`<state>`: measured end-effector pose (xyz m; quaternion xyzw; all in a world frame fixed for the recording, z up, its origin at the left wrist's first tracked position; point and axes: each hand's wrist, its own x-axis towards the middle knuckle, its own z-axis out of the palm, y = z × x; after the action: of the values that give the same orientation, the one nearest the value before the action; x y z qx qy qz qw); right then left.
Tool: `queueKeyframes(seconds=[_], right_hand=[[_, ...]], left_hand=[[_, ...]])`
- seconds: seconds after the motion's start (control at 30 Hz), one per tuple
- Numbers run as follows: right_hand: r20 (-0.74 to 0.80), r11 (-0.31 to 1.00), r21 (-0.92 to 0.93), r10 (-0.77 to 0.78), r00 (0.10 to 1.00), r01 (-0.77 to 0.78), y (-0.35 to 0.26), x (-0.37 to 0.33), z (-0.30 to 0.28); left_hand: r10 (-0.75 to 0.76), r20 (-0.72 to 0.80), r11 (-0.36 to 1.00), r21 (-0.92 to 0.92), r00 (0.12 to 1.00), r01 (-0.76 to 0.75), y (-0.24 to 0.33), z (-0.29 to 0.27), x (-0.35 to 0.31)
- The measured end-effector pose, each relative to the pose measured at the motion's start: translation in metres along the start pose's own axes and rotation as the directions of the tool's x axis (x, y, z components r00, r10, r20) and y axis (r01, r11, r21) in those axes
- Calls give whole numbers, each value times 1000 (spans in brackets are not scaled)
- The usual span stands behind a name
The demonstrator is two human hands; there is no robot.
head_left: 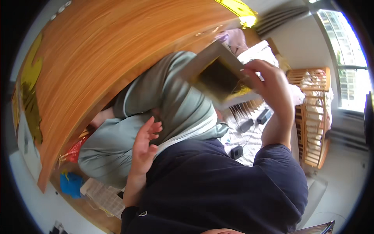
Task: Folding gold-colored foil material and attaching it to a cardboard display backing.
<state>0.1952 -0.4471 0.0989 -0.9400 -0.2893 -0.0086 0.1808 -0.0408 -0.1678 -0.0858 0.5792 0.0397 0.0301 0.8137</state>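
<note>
My right hand (267,80) is raised at the right, its fingers and thumb closed on the edge of a flat grey square sheet (220,78). This sheet has a dark rectangle in its middle with yellow along the rim, and motion blurs it. It is tilted above my right leg, beside the table edge. Over my lap, my left hand (145,146) holds nothing, palm turned up and fingers apart. My crossed legs in grey-green trousers (167,97) lie beneath both hands.
A wooden table (117,31) curves along the upper left. Shiny yellow foil pieces lie on its left (31,89) and top (239,11) edges. Small dark boxes (236,152) rest on striped cloth by my right side. Beyond stands a wooden slatted frame (311,117). A blue bag (71,184) sits lower left.
</note>
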Motion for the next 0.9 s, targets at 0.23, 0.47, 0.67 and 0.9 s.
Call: queueKeyframes(seconds=[0.23,0.47,0.67,0.9], right_hand=[[-101,687,-580,472,876,-437,70,-35,-23],[84,538,-736,676,732,-412,191,-61,37],[227,655,-650,651,724,-385,240,-67,87],[268,736,-530,617,740,-422,269,-82,127]], left_hand=[[-116,-127,993,18,985,120,8,-32,-10],[-101,-136,994,33,986,107,10,-33,-17],[-157,-123,985,56,980,165,8,-28,-18],[-183,-118,979,71,976,192,10,-25,-11]])
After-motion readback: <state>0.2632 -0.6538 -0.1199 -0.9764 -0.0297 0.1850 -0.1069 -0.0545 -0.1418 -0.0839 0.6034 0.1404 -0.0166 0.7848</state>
